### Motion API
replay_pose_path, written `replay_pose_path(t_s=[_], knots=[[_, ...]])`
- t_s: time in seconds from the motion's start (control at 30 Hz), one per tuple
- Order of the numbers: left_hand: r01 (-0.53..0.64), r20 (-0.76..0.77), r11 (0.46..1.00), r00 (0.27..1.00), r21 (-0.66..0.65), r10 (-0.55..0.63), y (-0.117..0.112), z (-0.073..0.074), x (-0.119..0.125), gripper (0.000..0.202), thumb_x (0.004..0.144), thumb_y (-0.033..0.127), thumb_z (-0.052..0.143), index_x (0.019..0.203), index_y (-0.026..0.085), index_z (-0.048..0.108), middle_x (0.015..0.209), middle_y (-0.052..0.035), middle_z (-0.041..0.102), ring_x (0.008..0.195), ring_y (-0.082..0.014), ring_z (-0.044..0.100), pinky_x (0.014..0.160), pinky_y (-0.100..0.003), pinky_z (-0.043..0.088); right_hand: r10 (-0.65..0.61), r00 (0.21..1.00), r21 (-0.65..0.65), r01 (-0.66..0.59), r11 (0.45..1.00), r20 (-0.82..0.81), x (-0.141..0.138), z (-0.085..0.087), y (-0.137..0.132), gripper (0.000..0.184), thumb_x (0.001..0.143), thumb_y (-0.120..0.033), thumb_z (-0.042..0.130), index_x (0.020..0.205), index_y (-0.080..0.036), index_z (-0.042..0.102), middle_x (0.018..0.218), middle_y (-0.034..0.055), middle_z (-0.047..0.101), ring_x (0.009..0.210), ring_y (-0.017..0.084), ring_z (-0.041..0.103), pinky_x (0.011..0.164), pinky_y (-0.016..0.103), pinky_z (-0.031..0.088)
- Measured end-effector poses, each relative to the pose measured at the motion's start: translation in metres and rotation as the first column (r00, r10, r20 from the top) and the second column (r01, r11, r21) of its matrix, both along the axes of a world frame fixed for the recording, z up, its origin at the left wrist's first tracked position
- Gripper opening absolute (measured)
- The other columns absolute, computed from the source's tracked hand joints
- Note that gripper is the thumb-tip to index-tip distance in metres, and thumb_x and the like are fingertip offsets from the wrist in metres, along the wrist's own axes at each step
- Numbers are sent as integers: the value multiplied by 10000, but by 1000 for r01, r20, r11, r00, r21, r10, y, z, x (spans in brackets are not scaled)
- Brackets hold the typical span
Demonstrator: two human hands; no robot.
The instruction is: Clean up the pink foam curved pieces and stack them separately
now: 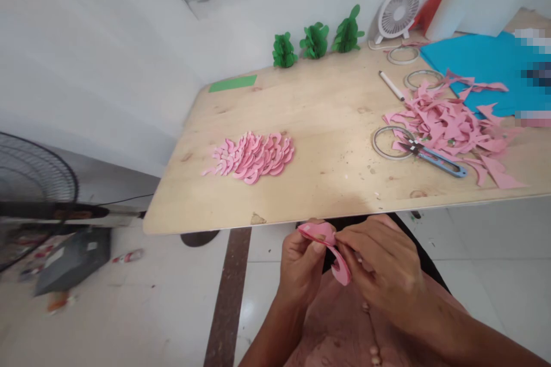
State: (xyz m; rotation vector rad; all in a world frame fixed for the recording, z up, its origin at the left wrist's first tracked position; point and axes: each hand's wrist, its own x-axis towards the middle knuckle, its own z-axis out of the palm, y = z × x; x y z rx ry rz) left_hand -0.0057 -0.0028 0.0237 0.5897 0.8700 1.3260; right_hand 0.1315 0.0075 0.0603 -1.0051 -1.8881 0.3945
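Both my hands are below the table's front edge, over my lap. My left hand (pixel 301 264) is closed, pinching a curved pink foam piece (pixel 329 249) at its upper end. My right hand (pixel 381 266) is closed too, its fingertips pinched on the same piece from the right. The piece curls down between the two hands. On the table, a pile of similar pink curved cutouts (pixel 252 156) lies left of the middle.
The wooden table (pixel 327 109) bears pink foam scraps (pixel 451 126), blue-handled scissors (pixel 434 156), tape rings (pixel 390 142), a white pen (pixel 391 85), blue sheet (pixel 486 69), green strip (pixel 233 83), three green paper trees (pixel 315 41) and a small white fan (pixel 398 12). A floor fan (pixel 30 195) stands at the left.
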Motion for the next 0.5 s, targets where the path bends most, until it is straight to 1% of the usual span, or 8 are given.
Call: replay_pose_path(t_s=[0.13, 0.3, 0.37, 0.5], knots=[[5, -16, 1000, 1000, -3, -5, 0, -1, -1, 206, 695, 354, 762, 709, 163, 686, 741, -44, 571, 752, -173, 544, 719, -302, 478, -12, 1000, 21, 11, 1000, 21, -1, -2, 0, 144, 838, -39, 552, 873, -155, 631, 739, 46, 699, 651, 165, 629, 642, 337, 449], [20, 11, 1000, 1000, 18, -20, 1, -1, 0, 179, 707, 332, 755, 715, 165, 692, 742, -35, 570, 750, -159, 542, 714, -279, 465, -22, 1000, 35, 22, 999, 10, -2, -3, -1, 144, 828, -30, 556, 855, -151, 629, 715, 38, 691, 630, 164, 621, 625, 330, 440], [25, 14, 1000, 1000, 14, -25, 1, 0, 0, 182, 705, 336, 756, 711, 166, 693, 736, -33, 569, 743, -158, 542, 707, -276, 464, -31, 999, 20, 31, 999, -9, -2, -2, 0, 150, 828, -31, 554, 843, -159, 631, 707, 31, 690, 631, 161, 624, 631, 324, 447], [32, 24, 999, 999, -3, -32, 0, 1, 1, 177, 710, 333, 754, 708, 165, 697, 722, -27, 574, 702, -142, 535, 706, -270, 463, -47, 997, -56, 44, 997, -54, -3, 0, 0, 143, 837, -61, 553, 787, -172, 628, 671, 21, 666, 611, 152, 597, 621, 308, 449]])
